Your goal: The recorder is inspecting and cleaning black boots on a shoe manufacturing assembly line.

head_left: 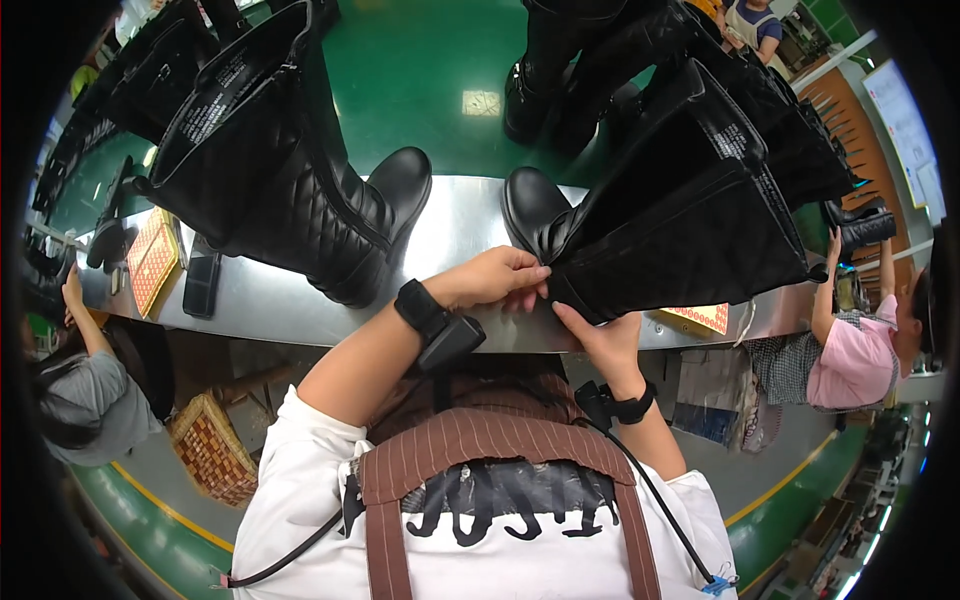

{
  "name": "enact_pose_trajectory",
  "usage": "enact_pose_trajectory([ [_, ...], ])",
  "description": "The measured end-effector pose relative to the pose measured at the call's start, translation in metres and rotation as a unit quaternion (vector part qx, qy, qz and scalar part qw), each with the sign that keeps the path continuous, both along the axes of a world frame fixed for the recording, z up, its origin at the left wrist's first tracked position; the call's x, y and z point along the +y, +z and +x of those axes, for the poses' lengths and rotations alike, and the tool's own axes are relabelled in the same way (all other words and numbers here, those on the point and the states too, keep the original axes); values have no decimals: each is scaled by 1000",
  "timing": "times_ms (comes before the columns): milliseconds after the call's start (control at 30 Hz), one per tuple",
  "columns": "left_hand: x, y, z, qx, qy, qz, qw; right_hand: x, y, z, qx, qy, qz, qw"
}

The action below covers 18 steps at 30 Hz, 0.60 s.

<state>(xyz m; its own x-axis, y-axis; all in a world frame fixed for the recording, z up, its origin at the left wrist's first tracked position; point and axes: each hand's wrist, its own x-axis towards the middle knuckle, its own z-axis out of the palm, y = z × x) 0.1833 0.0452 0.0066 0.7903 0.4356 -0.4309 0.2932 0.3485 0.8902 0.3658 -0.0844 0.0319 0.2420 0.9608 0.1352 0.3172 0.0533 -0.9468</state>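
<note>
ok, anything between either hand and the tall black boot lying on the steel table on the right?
Nothing visible. The left hand pinches the back edge of the tall black quilted boot near its heel, and the right hand touches it from below. The other tall black boot lies apart to the left on the steel table.

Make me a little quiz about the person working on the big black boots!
1. True or false: both hands touch the boot on the person's right.
2. What surface do the boots stand on: A) a wooden floor, B) a shiny metal bench, C) a carpet?
3. What does the person wear on the left wrist?

Key
1. True: the left hand and the right hand pinch the right boot near its heel.
2. B: the metal bench; the quilted left boot stands there too, untouched.
3. A black wrist strap with a small black device on it.
</note>
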Motion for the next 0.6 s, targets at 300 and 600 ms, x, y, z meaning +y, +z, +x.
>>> enact_pose_trajectory([
  [300,-18,102,0,-302,66,-25,951,6,-5,7,-108,-44,65,991],
  [600,-25,194,-22,-263,106,122,951,5,14,-1,-62,7,10,998],
])
